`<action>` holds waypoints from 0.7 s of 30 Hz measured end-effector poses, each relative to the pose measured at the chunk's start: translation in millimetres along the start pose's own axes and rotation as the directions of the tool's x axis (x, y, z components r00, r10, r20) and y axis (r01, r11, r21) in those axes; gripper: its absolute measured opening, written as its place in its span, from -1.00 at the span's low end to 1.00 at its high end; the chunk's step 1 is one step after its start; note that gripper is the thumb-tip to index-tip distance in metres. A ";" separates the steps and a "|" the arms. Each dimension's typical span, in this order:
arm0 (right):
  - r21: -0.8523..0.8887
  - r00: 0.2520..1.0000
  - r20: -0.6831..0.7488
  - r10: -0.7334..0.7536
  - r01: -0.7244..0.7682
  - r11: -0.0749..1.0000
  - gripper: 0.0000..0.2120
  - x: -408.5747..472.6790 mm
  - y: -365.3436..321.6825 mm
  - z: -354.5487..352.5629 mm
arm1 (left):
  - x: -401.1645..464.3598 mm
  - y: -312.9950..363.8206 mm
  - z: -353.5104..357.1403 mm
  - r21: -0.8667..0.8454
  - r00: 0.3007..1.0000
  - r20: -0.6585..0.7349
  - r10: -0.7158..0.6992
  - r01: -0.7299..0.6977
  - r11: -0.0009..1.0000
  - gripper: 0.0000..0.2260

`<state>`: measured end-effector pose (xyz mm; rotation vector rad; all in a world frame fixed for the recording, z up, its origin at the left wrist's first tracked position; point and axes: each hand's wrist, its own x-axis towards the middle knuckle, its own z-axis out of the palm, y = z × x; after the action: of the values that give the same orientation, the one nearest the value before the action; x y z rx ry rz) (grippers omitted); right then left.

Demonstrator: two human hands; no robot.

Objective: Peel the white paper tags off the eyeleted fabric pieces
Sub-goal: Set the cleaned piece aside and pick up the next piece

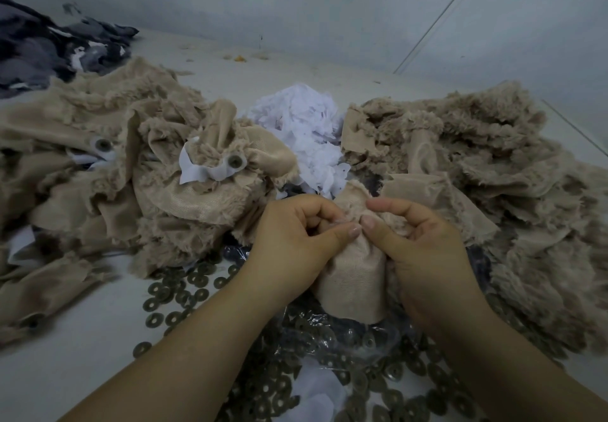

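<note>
bare table (82, 339) lies open at eight o'clock. beige fabric heaps (98, 145) block ten and two o'clock, white paper scraps (306, 125) twelve, loose metal rings (184, 290) six.

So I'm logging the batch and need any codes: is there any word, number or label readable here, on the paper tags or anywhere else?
None can be read.
White paper tag on the beige eyeleted fabric piece: blank on the side shown.
Heap of peeled white paper tags: small dark dots only, no legible text.
Round dark metal washers: too small and blurred to show any stamp.
</note>
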<state>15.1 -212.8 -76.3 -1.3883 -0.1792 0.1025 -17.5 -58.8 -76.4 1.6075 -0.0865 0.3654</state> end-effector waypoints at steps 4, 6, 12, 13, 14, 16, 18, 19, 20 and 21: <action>0.062 1.000 0.001 0.021 -0.022 0.998 -0.80 -2.0 -0.5 2.2 | 0.9 -0.5 -0.9 -0.078 0.996 0.001 -0.092 0.092 0.993 -0.86; 0.019 0.999 -0.033 -0.010 0.011 1.000 -0.81 -3.4 1.7 2.9 | 0.6 0.2 -1.0 0.030 0.999 -0.015 -0.047 0.048 0.998 -0.81; -0.066 0.998 -0.024 -0.060 0.059 0.996 -0.72 -7.2 3.8 5.2 | -2.0 3.8 3.1 0.150 0.996 -0.041 0.081 -0.074 0.986 -0.82; -0.066 0.998 -0.023 -0.050 0.048 0.997 -0.72 -6.9 4.1 4.3 | -2.9 3.6 4.5 0.173 0.994 -0.036 0.107 -0.100 0.980 -0.80; -0.065 0.999 -0.020 -0.044 0.042 0.997 -0.71 -6.6 4.4 3.8 | -3.9 3.0 5.9 0.186 0.992 -0.036 0.118 -0.110 0.976 -0.77; -0.074 0.999 -0.009 -0.045 0.044 0.996 -0.71 -6.3 4.9 3.4 | -5.5 2.4 7.9 0.181 0.995 -0.054 0.079 -0.068 0.981 -0.76; -0.074 0.999 0.006 -0.046 0.047 0.996 -0.70 -6.2 5.2 3.2 | -5.6 0.1 8.5 0.192 0.997 -0.075 0.016 -0.001 0.981 -0.82; -0.068 0.999 0.009 -0.032 0.033 0.997 -0.69 -5.9 5.6 2.9 | -4.5 -1.4 7.7 0.223 0.997 -0.078 0.009 0.009 0.975 -0.84; -0.059 1.000 0.012 -0.010 0.011 0.998 -0.69 -5.2 6.4 2.3 | -2.9 -3.1 6.2 0.260 0.997 -0.072 0.020 -0.001 0.965 -0.87; -0.054 1.000 0.017 0.015 -0.014 0.998 -0.70 -3.9 8.5 1.1 | -1.7 -5.0 4.6 0.294 0.997 -0.058 0.043 -0.024 0.955 -0.87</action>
<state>11.3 -210.9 -84.8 -1.4430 -0.1877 0.1225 -17.0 -63.2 -81.7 1.8882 -0.0106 0.4728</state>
